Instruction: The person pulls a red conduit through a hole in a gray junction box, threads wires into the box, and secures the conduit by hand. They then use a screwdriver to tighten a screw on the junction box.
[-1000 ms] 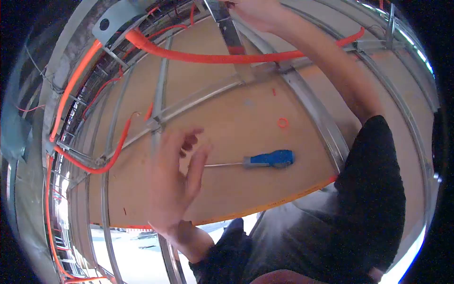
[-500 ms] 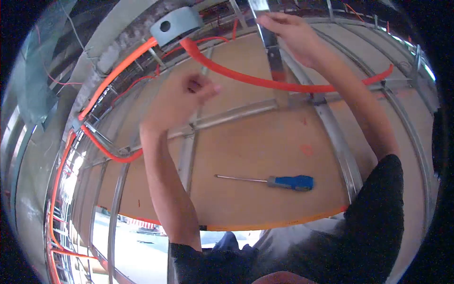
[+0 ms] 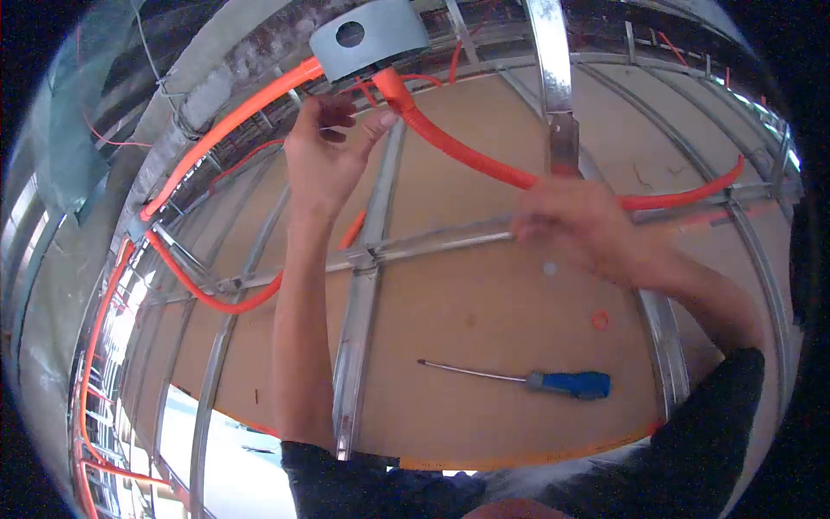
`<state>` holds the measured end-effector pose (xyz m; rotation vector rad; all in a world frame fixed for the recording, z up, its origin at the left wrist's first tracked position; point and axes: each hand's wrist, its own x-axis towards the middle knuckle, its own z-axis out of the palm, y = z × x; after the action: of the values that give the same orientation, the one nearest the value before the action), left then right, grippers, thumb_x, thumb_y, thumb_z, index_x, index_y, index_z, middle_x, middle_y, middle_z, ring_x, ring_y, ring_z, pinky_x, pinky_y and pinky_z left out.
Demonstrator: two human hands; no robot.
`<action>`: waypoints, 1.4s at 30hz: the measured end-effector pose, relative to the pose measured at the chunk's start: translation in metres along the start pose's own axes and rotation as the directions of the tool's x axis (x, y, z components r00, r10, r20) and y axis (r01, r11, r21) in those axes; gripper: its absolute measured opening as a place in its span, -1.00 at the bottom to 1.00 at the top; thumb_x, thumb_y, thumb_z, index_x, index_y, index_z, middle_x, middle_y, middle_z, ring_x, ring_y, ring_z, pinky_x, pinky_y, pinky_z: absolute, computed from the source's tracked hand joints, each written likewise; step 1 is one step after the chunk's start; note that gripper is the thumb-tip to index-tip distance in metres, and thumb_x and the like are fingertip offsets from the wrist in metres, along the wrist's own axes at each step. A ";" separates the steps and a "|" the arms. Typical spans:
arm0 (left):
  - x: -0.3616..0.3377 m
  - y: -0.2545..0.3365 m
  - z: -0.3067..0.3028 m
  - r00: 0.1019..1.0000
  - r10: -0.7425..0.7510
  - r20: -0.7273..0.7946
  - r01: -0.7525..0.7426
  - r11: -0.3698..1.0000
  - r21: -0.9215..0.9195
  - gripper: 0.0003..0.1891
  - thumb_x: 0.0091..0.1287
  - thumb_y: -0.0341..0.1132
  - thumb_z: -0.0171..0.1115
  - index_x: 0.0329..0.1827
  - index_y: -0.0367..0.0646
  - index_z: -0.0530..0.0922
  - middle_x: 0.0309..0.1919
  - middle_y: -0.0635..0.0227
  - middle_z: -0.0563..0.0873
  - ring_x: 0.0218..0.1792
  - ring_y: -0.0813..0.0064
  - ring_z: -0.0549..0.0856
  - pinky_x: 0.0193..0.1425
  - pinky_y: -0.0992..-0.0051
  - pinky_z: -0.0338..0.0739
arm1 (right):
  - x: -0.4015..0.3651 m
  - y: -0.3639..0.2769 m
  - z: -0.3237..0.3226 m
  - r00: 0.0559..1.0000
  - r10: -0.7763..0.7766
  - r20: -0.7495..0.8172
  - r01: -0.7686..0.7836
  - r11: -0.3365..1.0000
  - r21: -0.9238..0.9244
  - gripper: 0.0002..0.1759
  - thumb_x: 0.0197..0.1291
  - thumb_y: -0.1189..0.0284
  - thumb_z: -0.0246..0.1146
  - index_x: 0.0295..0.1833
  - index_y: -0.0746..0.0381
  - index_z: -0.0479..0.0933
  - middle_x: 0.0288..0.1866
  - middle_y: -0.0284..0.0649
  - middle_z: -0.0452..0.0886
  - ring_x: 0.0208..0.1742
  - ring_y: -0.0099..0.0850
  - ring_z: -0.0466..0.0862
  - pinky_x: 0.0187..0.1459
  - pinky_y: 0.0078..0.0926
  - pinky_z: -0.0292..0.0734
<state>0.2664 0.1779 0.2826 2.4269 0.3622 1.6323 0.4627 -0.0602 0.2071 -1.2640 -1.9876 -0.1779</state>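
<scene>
The left hand (image 3: pixel 333 151) is raised with its fingers curled and parted from the thumb, and nothing shows in its grasp. Its thumb tip is right by the upper end of a red hose (image 3: pixel 467 154); whether they touch is unclear. The right hand (image 3: pixel 579 227) is blurred in front of the lower part of the same hose, which passes out of sight behind it and shows again on the other side; I cannot tell whether its fingers are closed on the hose.

The upper end of the hose meets the underside of a grey round box (image 3: pixel 367 41) with a round hole in its side. An orange hose (image 3: pixel 233 112) runs from the box down to the left. A shiny metal strip (image 3: pixel 550 60) hangs above the right hand.

Below the hands, metal bars (image 3: pixel 356 329) cross a brown board (image 3: pixel 484 311). A screwdriver (image 3: pixel 571 383) lies on the board, its blue handle to the right and its shaft pointing left. Near the handle is a small orange ring (image 3: pixel 600 321). Dark sleeves (image 3: pixel 713 424) cover both upper arms.
</scene>
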 end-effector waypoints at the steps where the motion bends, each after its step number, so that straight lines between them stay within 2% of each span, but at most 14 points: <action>1: -0.001 -0.001 0.003 1.000 0.001 -0.002 -0.001 1.000 -0.006 -0.40 0.04 0.01 0.59 -0.08 -0.28 0.55 -0.25 0.27 0.73 -0.23 0.46 0.71 -0.16 0.47 0.58 | -0.008 0.000 0.009 0.990 0.027 0.138 -0.020 0.998 -0.051 -0.87 0.12 0.56 0.24 -0.18 0.25 0.59 -0.14 -0.18 0.62 -0.15 -0.22 0.66 -0.09 -0.31 0.57; 4: -0.002 -0.005 0.009 0.988 -0.011 -0.157 0.016 0.999 0.030 -0.45 0.03 -0.04 0.61 -0.17 -0.26 0.52 -0.28 0.26 0.73 -0.29 0.50 0.72 -0.25 0.50 0.58 | -0.026 0.009 0.037 0.932 0.094 0.349 -0.041 0.987 -0.155 -0.80 0.07 0.57 0.25 -0.14 0.23 0.60 -0.14 -0.18 0.63 -0.12 -0.18 0.67 -0.06 -0.26 0.58; 6: 0.004 -0.009 0.008 0.962 0.108 -0.251 -0.105 0.994 0.026 -0.54 0.08 -0.14 0.59 -0.21 -0.25 0.51 -0.34 0.29 0.74 -0.37 0.55 0.70 -0.30 0.55 0.58 | -0.027 0.014 0.044 0.899 0.124 0.419 -0.038 0.977 -0.209 -0.77 0.05 0.57 0.25 -0.12 0.22 0.60 -0.15 -0.18 0.64 -0.11 -0.18 0.67 -0.05 -0.25 0.59; 8: 0.008 -0.010 0.006 0.963 0.115 -0.245 -0.127 0.991 -0.035 -0.59 0.13 -0.20 0.55 -0.20 -0.24 0.51 -0.36 0.31 0.73 -0.39 0.57 0.70 -0.30 0.55 0.58 | -0.022 0.015 0.048 0.847 0.193 0.495 -0.171 0.981 -0.089 -0.79 0.16 0.40 0.15 -0.12 0.21 0.58 -0.26 -0.04 0.62 -0.12 -0.06 0.67 -0.06 -0.09 0.56; 12: 0.014 -0.022 0.011 0.957 0.172 -0.235 -0.213 0.963 -0.163 -0.77 0.26 -0.37 0.43 -0.23 -0.24 0.52 -0.42 0.33 0.73 -0.45 0.60 0.68 -0.31 0.56 0.57 | -0.019 0.021 0.057 0.794 0.176 0.581 -0.166 0.984 -0.071 -0.76 0.17 0.37 0.15 -0.08 0.19 0.60 -0.20 -0.05 0.64 -0.07 -0.06 0.67 -0.02 -0.10 0.57; 16: 0.020 -0.024 0.010 0.935 0.247 -0.254 -0.295 0.940 -0.173 -0.81 0.28 -0.41 0.40 -0.28 -0.25 0.52 -0.44 0.32 0.72 -0.47 0.61 0.66 -0.33 0.58 0.55 | -0.031 0.022 0.066 0.853 0.173 0.493 -0.145 0.985 -0.094 -0.80 0.17 0.46 0.21 -0.10 0.19 0.64 -0.16 -0.14 0.66 -0.09 -0.13 0.68 -0.02 -0.20 0.58; 18: 0.021 -0.023 0.008 0.892 0.350 -0.287 -0.375 0.926 -0.035 -0.83 0.28 -0.43 0.39 -0.31 -0.26 0.52 -0.46 0.32 0.72 -0.49 0.61 0.63 -0.37 0.58 0.53 | -0.031 0.016 0.065 0.874 0.171 0.455 -0.141 0.985 -0.098 -0.84 0.12 0.55 0.28 -0.15 0.22 0.65 -0.16 -0.19 0.67 -0.13 -0.21 0.69 -0.03 -0.28 0.60; 21: 0.021 -0.022 0.013 0.909 0.292 -0.296 -0.361 0.908 -0.213 -0.84 0.29 -0.44 0.37 -0.31 -0.27 0.52 -0.47 0.30 0.70 -0.51 0.60 0.60 -0.41 0.57 0.51 | -0.029 0.007 0.058 0.868 0.205 0.451 -0.173 0.979 -0.111 -0.82 0.13 0.56 0.26 -0.13 0.22 0.65 -0.18 -0.21 0.66 -0.13 -0.21 0.69 -0.03 -0.26 0.60; 24: 0.017 -0.020 0.006 0.900 0.323 -0.293 -0.367 0.924 -0.109 -0.85 0.30 -0.45 0.36 -0.33 -0.27 0.52 -0.49 0.29 0.69 -0.54 0.60 0.57 -0.43 0.56 0.49 | -0.029 0.003 0.058 0.877 0.251 0.409 -0.210 0.967 -0.144 -0.78 0.13 0.59 0.24 -0.10 0.20 0.66 -0.18 -0.21 0.66 -0.13 -0.21 0.69 -0.04 -0.27 0.60; 26: 0.016 -0.021 0.007 0.880 0.344 -0.327 -0.402 0.907 -0.127 -0.85 0.30 -0.44 0.35 -0.33 -0.27 0.52 -0.51 0.29 0.68 -0.56 0.60 0.55 -0.44 0.56 0.48 | -0.025 0.001 0.056 0.916 0.210 0.343 -0.178 0.976 -0.123 -0.79 0.25 0.44 0.19 -0.03 0.16 0.65 -0.20 -0.10 0.63 -0.12 0.00 0.64 -0.03 -0.12 0.58; 30: 0.014 -0.024 0.004 0.904 0.314 -0.292 -0.361 0.925 -0.122 -0.86 0.32 -0.42 0.33 -0.33 -0.25 0.54 -0.53 0.29 0.68 -0.57 0.59 0.55 -0.45 0.56 0.48 | -0.003 -0.012 0.043 0.953 0.144 0.268 -0.122 0.988 -0.098 -0.81 0.29 0.45 0.17 -0.07 0.22 0.64 -0.21 -0.08 0.63 -0.17 -0.14 0.68 -0.11 -0.22 0.60; 32: 0.014 -0.022 0.005 0.897 0.321 -0.304 -0.380 0.911 -0.160 -0.87 0.32 -0.42 0.33 -0.31 -0.24 0.54 -0.52 0.28 0.68 -0.57 0.58 0.57 -0.44 0.55 0.49 | 0.009 -0.024 0.035 0.905 0.385 0.181 -0.409 0.905 0.118 -0.81 0.32 0.61 0.12 -0.02 0.34 0.58 -0.26 -0.25 0.60 -0.25 -0.50 0.61 -0.23 -0.49 0.56; 35: 0.013 -0.020 0.005 0.901 0.308 -0.306 -0.377 0.904 -0.200 -0.90 0.32 -0.43 0.31 -0.29 -0.23 0.55 -0.50 0.28 0.68 -0.54 0.56 0.60 -0.42 0.54 0.51 | 0.027 -0.038 0.023 0.931 0.363 0.026 -0.359 0.904 0.233 -0.75 0.46 0.48 0.02 0.08 0.34 0.52 -0.32 -0.35 0.53 -0.29 -0.61 0.54 -0.31 -0.60 0.50; 42: 0.012 -0.025 0.004 0.935 0.248 -0.252 -0.314 0.910 -0.270 -0.94 0.32 -0.57 0.22 -0.20 -0.24 0.56 -0.40 0.23 0.73 -0.45 0.54 0.68 -0.33 0.53 0.56 | 0.053 -0.043 -0.009 0.892 0.450 -0.045 -0.353 0.754 0.554 -0.72 0.47 0.27 0.00 0.03 0.25 0.46 -0.45 -0.48 0.23 -0.47 -0.66 0.29 -0.43 -0.70 0.28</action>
<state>0.2717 0.2050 0.2840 2.1515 -0.2175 1.9076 0.4203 -0.0476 0.2600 -1.2129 -1.4173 0.4418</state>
